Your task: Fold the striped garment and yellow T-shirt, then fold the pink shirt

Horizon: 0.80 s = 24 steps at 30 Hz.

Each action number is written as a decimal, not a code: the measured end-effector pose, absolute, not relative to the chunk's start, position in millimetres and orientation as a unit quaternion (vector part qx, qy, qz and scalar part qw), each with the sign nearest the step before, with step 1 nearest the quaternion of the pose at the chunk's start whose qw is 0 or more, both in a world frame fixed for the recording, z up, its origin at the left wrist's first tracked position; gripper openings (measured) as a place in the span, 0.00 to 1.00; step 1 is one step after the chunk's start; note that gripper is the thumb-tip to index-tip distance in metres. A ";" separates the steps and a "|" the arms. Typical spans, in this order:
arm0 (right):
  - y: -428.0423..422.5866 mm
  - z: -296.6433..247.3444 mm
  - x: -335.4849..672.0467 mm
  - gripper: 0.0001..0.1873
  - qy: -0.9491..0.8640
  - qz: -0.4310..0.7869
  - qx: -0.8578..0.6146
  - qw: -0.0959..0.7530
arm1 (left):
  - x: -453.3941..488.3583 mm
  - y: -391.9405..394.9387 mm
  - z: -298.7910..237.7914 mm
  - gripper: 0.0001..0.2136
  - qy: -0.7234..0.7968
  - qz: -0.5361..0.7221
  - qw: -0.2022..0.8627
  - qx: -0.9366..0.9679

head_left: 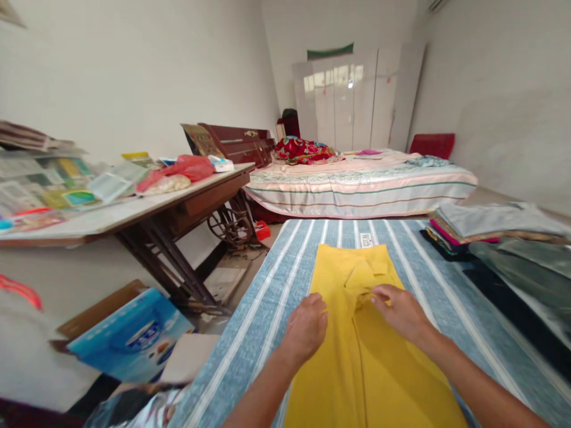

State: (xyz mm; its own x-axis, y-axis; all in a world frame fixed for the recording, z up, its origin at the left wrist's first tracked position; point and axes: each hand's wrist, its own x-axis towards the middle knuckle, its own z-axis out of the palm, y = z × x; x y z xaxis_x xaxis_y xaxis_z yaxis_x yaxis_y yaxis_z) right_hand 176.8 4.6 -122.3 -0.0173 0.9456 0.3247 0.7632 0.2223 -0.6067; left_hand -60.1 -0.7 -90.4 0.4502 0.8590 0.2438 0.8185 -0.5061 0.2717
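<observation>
A yellow garment (339,356), which looks like a pair of trousers, lies lengthwise over a blue-and-white striped cloth (263,309). Its waist end points away from me, and a dark seam or fold line runs down the middle. My left hand (307,326) is closed at the garment's left edge, fingers curled in against the fabric; the fingertips are partly hidden. On the other side, my right hand (399,309) pinches a raised bit of the yellow fabric near the middle, just below a folded flap.
Folded clothes (499,223) are stacked at the right, with a dark green garment (521,267) beside them. Left stands a sewing-machine table (187,199) loaded with items; a blue box (134,336) sits below. A bed (357,193) and a white wardrobe (343,107) are behind.
</observation>
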 end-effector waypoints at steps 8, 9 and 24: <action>78.7 -137.5 180.3 0.16 -0.651 0.024 -0.712 0.261 | -38.8 177.3 -104.0 0.16 0.644 0.149 0.059 0.748; 81.4 -141.6 179.7 0.17 -0.653 0.017 -0.708 0.268 | -37.9 195.1 -106.3 0.16 0.651 0.148 0.064 0.742; 86.5 -162.2 176.1 0.10 -0.693 -0.092 -0.660 0.273 | -45.6 276.0 -121.3 0.12 0.551 0.129 0.082 0.820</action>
